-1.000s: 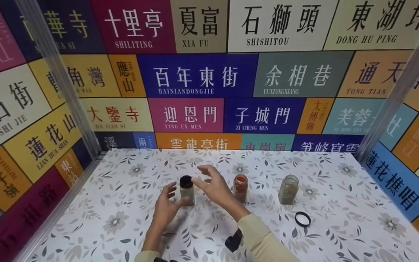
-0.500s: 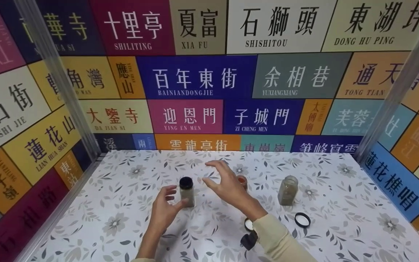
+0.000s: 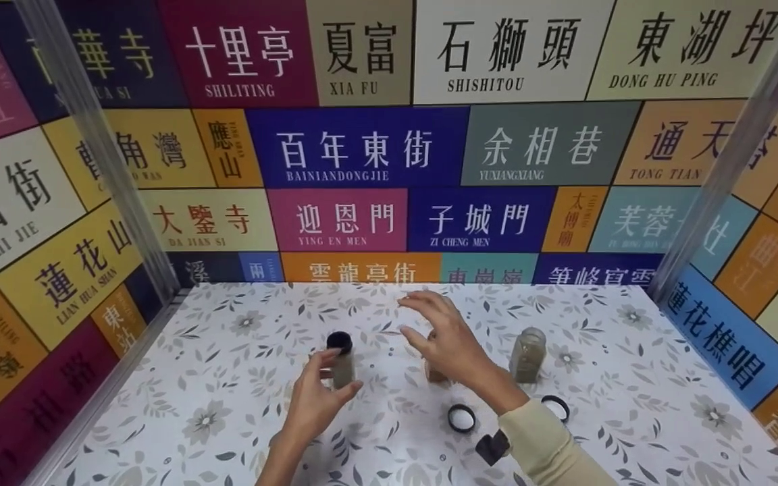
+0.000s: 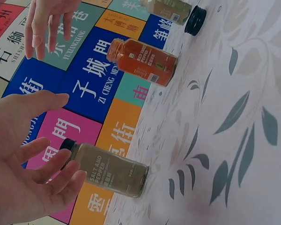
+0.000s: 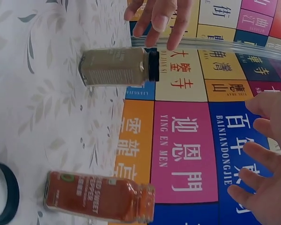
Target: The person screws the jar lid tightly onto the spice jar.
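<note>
A glass spice jar of greyish-brown seasoning labelled salt and pepper stands upright on the table with its black lid on. Close beside it is my left hand, thumb and fingers spread loosely around its near side without gripping. My right hand hovers in the air to the right, fingers apart and holding nothing. Below it stands an uncapped jar of red sweet pepper, mostly hidden behind that hand in the head view.
Another uncapped jar of greyish seasoning stands farther right. Two black lids lie on the table, one near the red jar and another lid partly behind the right sleeve. Colourful sign-printed walls enclose the back and sides.
My right hand has moved away from the capped jar's lid, rightward to in front of the red jar, uncovering a lid on the table. My left hand stays by the capped jar.
</note>
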A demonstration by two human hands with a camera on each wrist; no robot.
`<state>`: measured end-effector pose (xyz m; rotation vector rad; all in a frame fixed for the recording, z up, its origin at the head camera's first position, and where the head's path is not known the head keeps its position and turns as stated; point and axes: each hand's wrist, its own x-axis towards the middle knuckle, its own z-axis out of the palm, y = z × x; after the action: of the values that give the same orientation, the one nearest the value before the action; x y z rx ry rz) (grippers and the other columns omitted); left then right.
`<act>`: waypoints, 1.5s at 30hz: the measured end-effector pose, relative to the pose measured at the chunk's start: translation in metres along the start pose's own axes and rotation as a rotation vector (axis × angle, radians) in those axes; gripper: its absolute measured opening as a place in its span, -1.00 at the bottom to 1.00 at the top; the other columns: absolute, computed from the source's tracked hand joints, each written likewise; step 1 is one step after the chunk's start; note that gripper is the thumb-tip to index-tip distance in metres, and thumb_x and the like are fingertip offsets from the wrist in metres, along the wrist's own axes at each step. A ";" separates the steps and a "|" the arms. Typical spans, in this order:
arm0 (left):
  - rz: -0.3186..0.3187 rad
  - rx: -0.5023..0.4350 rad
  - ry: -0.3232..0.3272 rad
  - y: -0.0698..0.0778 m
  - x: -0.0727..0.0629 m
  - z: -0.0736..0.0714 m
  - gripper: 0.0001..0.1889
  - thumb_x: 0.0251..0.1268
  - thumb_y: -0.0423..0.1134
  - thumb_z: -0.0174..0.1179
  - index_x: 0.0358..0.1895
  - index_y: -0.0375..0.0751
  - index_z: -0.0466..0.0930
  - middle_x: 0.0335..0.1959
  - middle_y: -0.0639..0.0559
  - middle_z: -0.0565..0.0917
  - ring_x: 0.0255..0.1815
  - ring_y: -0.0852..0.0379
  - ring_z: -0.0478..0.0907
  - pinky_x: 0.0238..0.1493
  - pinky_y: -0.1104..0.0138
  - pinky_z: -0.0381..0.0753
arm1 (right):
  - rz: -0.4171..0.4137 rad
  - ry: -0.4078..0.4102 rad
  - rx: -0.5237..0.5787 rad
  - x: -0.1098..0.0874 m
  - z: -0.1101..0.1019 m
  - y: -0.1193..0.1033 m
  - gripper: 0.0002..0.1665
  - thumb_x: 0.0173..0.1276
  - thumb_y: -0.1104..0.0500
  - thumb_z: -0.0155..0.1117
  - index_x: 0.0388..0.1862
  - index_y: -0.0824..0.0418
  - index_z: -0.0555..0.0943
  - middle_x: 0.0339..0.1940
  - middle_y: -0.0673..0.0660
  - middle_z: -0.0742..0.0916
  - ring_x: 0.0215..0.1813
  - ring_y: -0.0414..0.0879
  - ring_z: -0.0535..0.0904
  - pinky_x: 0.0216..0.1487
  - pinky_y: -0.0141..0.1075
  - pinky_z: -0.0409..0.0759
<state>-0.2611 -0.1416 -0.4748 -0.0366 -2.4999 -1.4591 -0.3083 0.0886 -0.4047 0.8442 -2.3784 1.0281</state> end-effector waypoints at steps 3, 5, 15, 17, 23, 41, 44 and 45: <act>-0.005 -0.044 -0.012 0.002 -0.002 0.002 -0.31 0.06 -0.23 0.51 0.30 -0.23 0.43 0.14 -0.25 0.60 0.14 -0.22 0.58 0.04 -0.01 0.68 | 0.033 -0.026 0.000 -0.003 -0.008 0.000 -0.52 0.42 0.11 0.32 0.31 0.03 0.57 0.38 0.12 0.55 0.40 0.08 0.43 -0.13 -0.22 0.76; -0.009 -0.071 -0.021 0.003 -0.003 0.005 -0.30 0.08 -0.21 0.50 0.32 -0.22 0.42 0.16 -0.23 0.60 0.17 -0.21 0.56 0.09 -0.04 0.66 | 0.045 -0.032 -0.006 -0.006 -0.012 0.002 -0.50 0.42 0.10 0.32 0.33 0.02 0.55 0.40 0.12 0.53 0.41 0.10 0.43 -0.05 -0.23 0.76; 0.047 -0.112 -0.017 0.007 -0.005 0.021 -0.19 0.10 -0.06 0.50 0.39 -0.25 0.34 0.22 -0.24 0.56 0.24 -0.22 0.52 0.31 -0.07 0.52 | 0.081 0.010 -0.064 -0.018 -0.031 0.018 -0.44 0.37 0.13 0.37 0.34 0.13 0.54 0.34 0.18 0.58 0.39 0.18 0.46 0.39 0.19 0.44; 0.051 -0.118 -0.021 0.009 -0.004 0.026 -0.16 0.09 -0.06 0.50 0.41 -0.26 0.31 0.25 -0.28 0.52 0.25 -0.25 0.51 0.31 -0.09 0.52 | 0.108 0.009 -0.073 -0.020 -0.035 0.020 -0.42 0.37 0.10 0.38 0.35 0.13 0.53 0.35 0.19 0.58 0.40 0.19 0.46 0.39 0.20 0.44; 0.036 -0.135 -0.060 0.014 0.001 0.037 -0.03 0.08 0.01 0.50 0.51 -0.16 0.16 0.41 -0.33 0.35 0.33 -0.31 0.44 0.21 -0.14 0.59 | 0.253 -0.037 -0.043 -0.024 -0.042 0.020 -0.31 0.38 0.01 0.36 0.45 0.07 0.42 0.44 0.17 0.50 0.49 0.17 0.38 0.47 0.19 0.36; 0.125 -0.124 -0.167 0.025 0.017 0.068 -0.02 0.12 -0.13 0.49 0.57 -0.09 0.09 0.49 -0.25 0.31 0.44 -0.29 0.35 0.33 -0.14 0.52 | 0.446 -0.014 0.041 -0.047 -0.040 0.029 -0.33 0.48 -0.01 0.23 0.49 0.11 0.33 0.41 0.17 0.49 0.43 0.13 0.40 0.38 0.13 0.47; 0.124 -0.122 -0.175 0.024 0.019 0.072 -0.02 0.11 -0.14 0.49 0.57 -0.07 0.09 0.49 -0.23 0.32 0.43 -0.29 0.37 0.34 -0.14 0.50 | 0.459 -0.014 0.050 -0.052 -0.039 0.032 -0.35 0.49 0.00 0.23 0.48 0.11 0.34 0.43 0.17 0.48 0.45 0.14 0.39 0.41 0.11 0.46; 0.121 -0.122 -0.177 0.023 0.019 0.073 -0.02 0.11 -0.14 0.49 0.57 -0.06 0.10 0.49 -0.23 0.32 0.43 -0.28 0.37 0.35 -0.13 0.50 | 0.458 -0.012 0.051 -0.054 -0.039 0.034 -0.35 0.49 0.00 0.23 0.48 0.11 0.34 0.43 0.18 0.48 0.45 0.15 0.39 0.42 0.11 0.46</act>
<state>-0.2911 -0.0692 -0.4852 -0.3473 -2.4886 -1.6195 -0.2866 0.1556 -0.4277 0.3203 -2.6296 1.2561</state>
